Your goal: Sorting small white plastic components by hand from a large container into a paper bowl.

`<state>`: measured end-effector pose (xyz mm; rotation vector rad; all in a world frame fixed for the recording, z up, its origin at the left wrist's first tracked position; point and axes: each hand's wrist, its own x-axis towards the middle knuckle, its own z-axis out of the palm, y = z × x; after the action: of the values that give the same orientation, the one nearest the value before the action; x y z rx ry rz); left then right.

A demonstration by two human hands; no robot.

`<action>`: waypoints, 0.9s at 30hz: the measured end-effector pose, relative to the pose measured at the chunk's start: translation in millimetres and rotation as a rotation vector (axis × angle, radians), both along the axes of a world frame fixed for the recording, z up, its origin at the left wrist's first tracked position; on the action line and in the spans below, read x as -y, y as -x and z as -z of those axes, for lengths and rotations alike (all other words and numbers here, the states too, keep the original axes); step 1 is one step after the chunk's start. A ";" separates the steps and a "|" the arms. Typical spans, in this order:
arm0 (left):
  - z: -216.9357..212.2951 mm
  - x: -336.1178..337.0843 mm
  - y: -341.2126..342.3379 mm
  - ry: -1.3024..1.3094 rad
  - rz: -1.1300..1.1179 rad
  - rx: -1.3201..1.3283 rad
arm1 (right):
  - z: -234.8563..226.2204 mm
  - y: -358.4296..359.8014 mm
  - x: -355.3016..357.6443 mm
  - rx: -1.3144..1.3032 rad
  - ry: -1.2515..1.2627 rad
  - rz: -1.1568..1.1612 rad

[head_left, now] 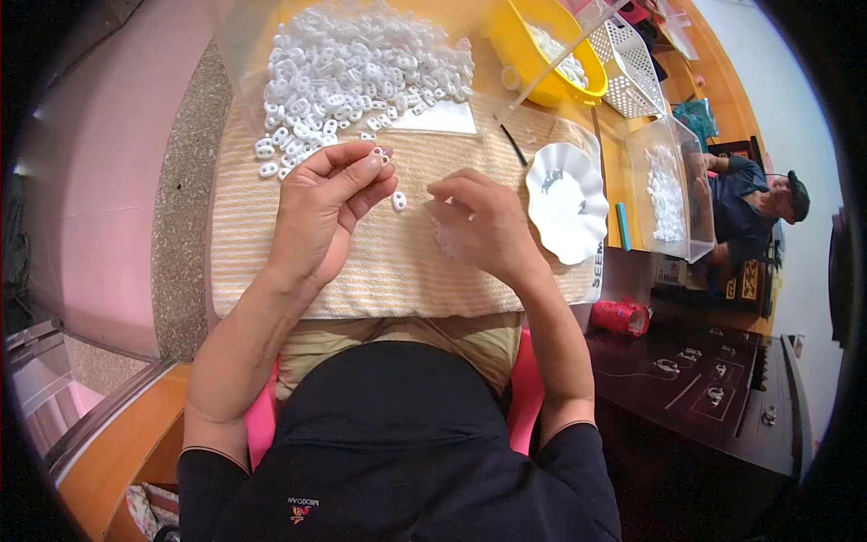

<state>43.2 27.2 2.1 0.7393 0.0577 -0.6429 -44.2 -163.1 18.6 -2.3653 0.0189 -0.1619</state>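
My left hand pinches a small white two-hole plastic piece between thumb and fingertips, above the striped towel. Just below its fingers, a loose two-hole piece lies on the cloth. My right hand hovers to the right with bent fingers, smeared by motion; whether it holds anything does not show. Some blurred whitish bits show beside its palm. Farther right stands a white scalloped dish with small greyish bits in it. Beyond my left hand spreads a large heap of white two-hole pieces.
A yellow basin with white pieces stands at the back right, beside a white perforated basket. A dark thin stick lies near the dish. Right of it are a blue bar and a clear bin. A co-worker sits beyond.
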 end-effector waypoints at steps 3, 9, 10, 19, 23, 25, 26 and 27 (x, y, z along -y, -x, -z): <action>2.4 -1.2 -1.2 0.006 -0.006 0.014 | 0.0 -9.1 -11.3 0.050 0.214 -0.055; 1.4 -0.3 0.9 0.014 0.003 -0.004 | -0.7 -19.2 -24.5 -0.099 0.439 -0.132; 1.3 -0.2 1.1 0.007 0.003 -0.005 | -0.5 -19.4 -26.0 -0.097 0.441 -0.126; 3.0 -1.4 1.1 0.019 -0.008 0.003 | 11.9 -18.1 -27.0 0.043 0.505 -0.206; 2.4 -1.1 2.0 0.019 -0.007 0.001 | 10.6 -17.5 -26.7 0.068 0.490 -0.208; 3.0 -1.3 2.0 0.023 -0.004 0.001 | 12.7 -17.1 -22.6 0.109 0.426 -0.174; 3.0 -1.6 2.0 0.026 -0.002 -0.001 | 13.3 -17.2 -19.7 0.150 0.359 -0.141; 2.7 -1.6 2.0 0.027 -0.002 -0.001 | 12.6 -18.0 -16.7 0.150 0.360 -0.142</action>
<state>41.2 28.7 -0.6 0.7132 0.0507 -0.6406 -26.3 -146.4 6.0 -2.6939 -0.2705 -0.2941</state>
